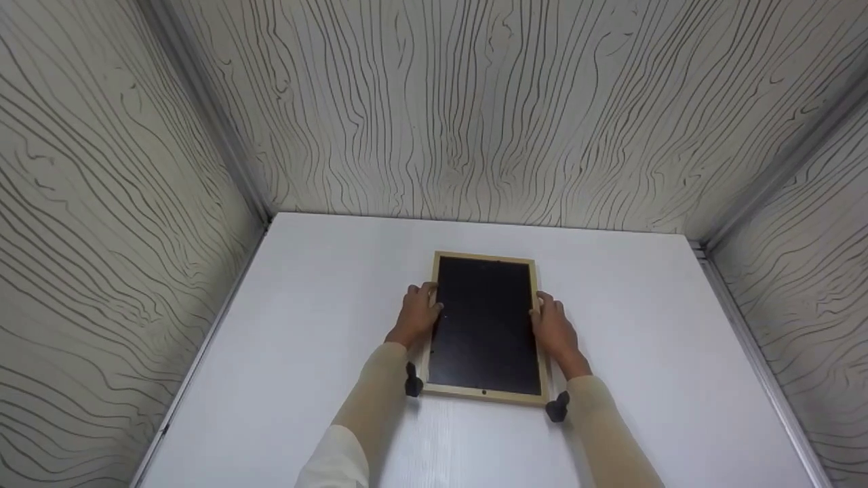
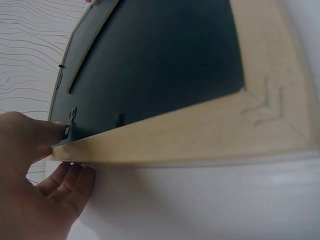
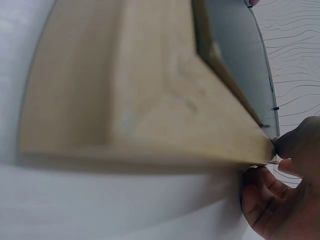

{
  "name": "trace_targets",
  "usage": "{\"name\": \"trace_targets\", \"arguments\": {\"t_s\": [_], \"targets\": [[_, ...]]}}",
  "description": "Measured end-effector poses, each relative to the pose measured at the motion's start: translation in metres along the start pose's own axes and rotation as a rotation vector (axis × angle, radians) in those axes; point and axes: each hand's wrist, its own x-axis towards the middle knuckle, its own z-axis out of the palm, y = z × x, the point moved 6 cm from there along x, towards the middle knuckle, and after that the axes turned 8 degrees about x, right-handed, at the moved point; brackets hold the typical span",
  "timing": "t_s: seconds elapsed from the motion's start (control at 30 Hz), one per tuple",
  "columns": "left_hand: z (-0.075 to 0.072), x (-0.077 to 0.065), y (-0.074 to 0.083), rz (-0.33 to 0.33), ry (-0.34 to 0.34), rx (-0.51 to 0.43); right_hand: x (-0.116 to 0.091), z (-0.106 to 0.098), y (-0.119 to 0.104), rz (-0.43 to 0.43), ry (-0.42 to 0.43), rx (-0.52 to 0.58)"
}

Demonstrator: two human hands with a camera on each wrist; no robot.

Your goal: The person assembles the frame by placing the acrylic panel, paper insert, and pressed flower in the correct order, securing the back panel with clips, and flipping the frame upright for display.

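A picture frame (image 1: pixel 485 325) with pale wooden edges and a black back panel (image 2: pixel 165 65) is held over the white table. Its long sides run away from me. My left hand (image 1: pixel 417 315) grips the left side, thumb on top by a small black metal hanger (image 2: pixel 71 117) and fingers curled under the edge. My right hand (image 1: pixel 555 329) holds the opposite side in the same way, its thumb (image 3: pixel 295 140) over the wood. Small dark tabs (image 2: pixel 120 120) sit along the panel's border. The frame's front faces down and is hidden.
The white table (image 1: pixel 305 325) lies under the frame, with metal rails at its left and right sides. Walls (image 1: pixel 447 102) with a wood-grain line pattern stand behind and at both sides. Black wrist mounts (image 1: pixel 557 407) stick out beside the frame's near corners.
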Motion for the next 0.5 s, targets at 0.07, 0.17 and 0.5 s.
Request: {"name": "trace_targets", "arguments": {"t_s": [0.07, 0.17, 0.5], "targets": [[0.0000, 0.0016, -0.0006, -0.011, -0.009, -0.002, 0.0007, 0.0004, 0.0005, 0.006, 0.003, -0.002], [0.0009, 0.0046, -0.0017, -0.015, -0.022, 0.007, 0.0014, 0.0012, 0.0009, 0.015, 0.006, -0.002], [-0.0001, 0.0082, -0.0030, -0.018, -0.057, 0.014, 0.0001, -0.0036, -0.0003, -0.025, 0.006, -0.008]]}}
